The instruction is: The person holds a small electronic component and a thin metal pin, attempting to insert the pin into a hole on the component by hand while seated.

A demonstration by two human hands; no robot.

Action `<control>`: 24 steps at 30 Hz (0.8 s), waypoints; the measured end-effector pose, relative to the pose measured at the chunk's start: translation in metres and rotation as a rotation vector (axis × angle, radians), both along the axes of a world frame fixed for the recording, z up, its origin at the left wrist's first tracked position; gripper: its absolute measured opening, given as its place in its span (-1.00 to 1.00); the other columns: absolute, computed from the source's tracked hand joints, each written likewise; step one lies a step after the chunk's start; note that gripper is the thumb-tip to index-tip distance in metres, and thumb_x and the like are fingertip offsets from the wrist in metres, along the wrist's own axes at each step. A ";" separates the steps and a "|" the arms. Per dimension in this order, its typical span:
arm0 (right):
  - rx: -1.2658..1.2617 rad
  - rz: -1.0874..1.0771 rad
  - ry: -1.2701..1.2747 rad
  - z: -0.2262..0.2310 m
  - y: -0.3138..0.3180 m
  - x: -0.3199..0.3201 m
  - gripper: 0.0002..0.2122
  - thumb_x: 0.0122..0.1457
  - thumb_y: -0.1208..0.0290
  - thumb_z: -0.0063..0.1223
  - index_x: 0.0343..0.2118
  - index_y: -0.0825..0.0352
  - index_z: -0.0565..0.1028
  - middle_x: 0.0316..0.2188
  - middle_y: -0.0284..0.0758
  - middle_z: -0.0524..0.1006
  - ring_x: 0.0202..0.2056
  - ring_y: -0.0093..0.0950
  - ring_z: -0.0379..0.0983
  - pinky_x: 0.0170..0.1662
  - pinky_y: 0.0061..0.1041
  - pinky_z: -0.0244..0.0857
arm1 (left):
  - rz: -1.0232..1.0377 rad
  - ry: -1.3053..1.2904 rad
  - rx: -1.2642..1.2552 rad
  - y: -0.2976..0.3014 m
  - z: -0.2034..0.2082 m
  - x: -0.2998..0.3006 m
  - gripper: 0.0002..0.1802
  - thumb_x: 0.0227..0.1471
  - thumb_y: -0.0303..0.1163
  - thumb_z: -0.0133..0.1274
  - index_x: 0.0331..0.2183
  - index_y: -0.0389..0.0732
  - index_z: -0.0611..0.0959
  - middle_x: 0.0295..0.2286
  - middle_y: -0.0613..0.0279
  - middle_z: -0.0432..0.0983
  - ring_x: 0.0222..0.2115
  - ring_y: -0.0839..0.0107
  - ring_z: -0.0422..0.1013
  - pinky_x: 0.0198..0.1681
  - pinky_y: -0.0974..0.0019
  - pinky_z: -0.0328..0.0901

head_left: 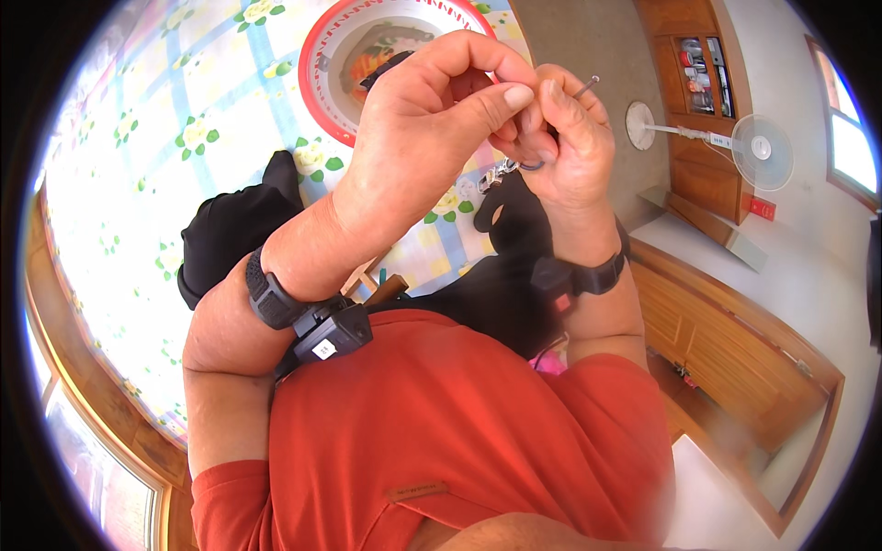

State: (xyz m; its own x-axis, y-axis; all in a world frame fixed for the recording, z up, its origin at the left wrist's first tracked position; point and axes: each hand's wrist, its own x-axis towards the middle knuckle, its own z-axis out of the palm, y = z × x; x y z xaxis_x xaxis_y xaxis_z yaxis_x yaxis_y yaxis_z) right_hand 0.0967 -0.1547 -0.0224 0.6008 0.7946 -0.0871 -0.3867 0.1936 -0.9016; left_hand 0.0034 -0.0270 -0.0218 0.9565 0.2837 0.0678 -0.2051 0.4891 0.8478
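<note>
Both of my hands meet in front of my chest. My left hand [413,115] is closed, its thumb and forefinger pressed together; whatever is pinched there is too small or hidden to make out. Against its fingertips, my right hand [579,147] has curled fingers around a thin metal rod [588,87] with a small rounded end that sticks out past the fingers. Below the right fingers hangs a shiny metal clasp or chain piece [497,175], beside a dark ring [532,166] at the fingers. Dark straps with small devices circle both wrists.
A white basin with a red rim [315,96] stands beyond my left hand on a flowered cloth [138,193]. Black fabric [234,234] lies to the left. At the right are a fan [761,149], a wooden cabinet [703,170] and a wooden door [726,340].
</note>
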 end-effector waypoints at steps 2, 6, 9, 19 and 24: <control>-0.013 -0.013 -0.001 0.002 -0.001 -0.001 -0.68 0.19 0.21 -0.02 -0.63 0.28 0.36 -0.82 -0.53 0.17 -0.74 -0.70 0.04 -0.65 -0.68 -0.11 | 0.024 -0.046 -0.019 -0.003 -0.004 0.000 -0.85 0.12 -0.54 -0.05 -0.22 -0.30 0.52 -0.38 0.23 0.52 -0.46 0.52 0.44 -0.33 0.42 0.37; -0.011 -0.012 0.000 0.005 -0.003 0.000 -0.69 0.19 0.23 -0.04 -0.62 0.28 0.36 -0.81 -0.53 0.17 -0.74 -0.71 0.02 -0.65 -0.68 -0.13 | 0.033 -0.096 -0.076 -0.006 -0.005 0.000 -0.83 0.13 -0.55 -0.06 -0.22 -0.32 0.55 -0.33 0.23 0.51 -0.45 0.51 0.45 -0.31 0.40 0.39; 0.008 -0.024 0.007 0.005 -0.004 0.001 -0.71 0.20 0.26 -0.06 -0.60 0.30 0.37 -0.79 -0.52 0.19 -0.73 -0.71 0.03 -0.65 -0.68 -0.12 | 0.076 -0.105 -0.041 -0.009 -0.007 0.002 -0.83 0.13 -0.56 -0.07 -0.23 -0.34 0.58 -0.26 0.20 0.48 -0.44 0.50 0.46 -0.29 0.40 0.40; 0.090 -0.072 0.009 0.004 -0.005 0.001 -0.79 0.18 0.35 -0.10 -0.50 0.37 0.42 -0.77 -0.48 0.21 -0.72 -0.69 0.07 -0.66 -0.68 -0.09 | 0.190 -0.169 0.272 -0.014 -0.008 0.007 -0.78 0.09 -0.68 -0.11 -0.27 -0.30 0.61 -0.18 0.16 0.41 -0.46 0.48 0.47 -0.33 0.43 0.41; 0.110 -0.070 0.009 0.006 -0.016 0.005 -0.80 0.17 0.36 -0.09 -0.49 0.37 0.42 -0.77 -0.48 0.22 -0.71 -0.69 0.06 -0.65 -0.68 -0.09 | 0.183 -0.179 0.311 -0.020 -0.003 0.013 -0.80 0.10 -0.67 -0.11 -0.33 -0.31 0.62 -0.20 0.18 0.43 -0.48 0.47 0.46 -0.34 0.44 0.40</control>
State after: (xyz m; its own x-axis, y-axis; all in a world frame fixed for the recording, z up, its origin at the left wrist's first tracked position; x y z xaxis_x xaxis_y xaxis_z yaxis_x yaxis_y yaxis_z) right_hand 0.1013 -0.1704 -0.0168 0.6551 0.7555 -0.0078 -0.3768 0.3178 -0.8701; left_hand 0.0161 -0.0470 -0.0250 0.8574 0.3879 0.3381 -0.4227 0.1561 0.8927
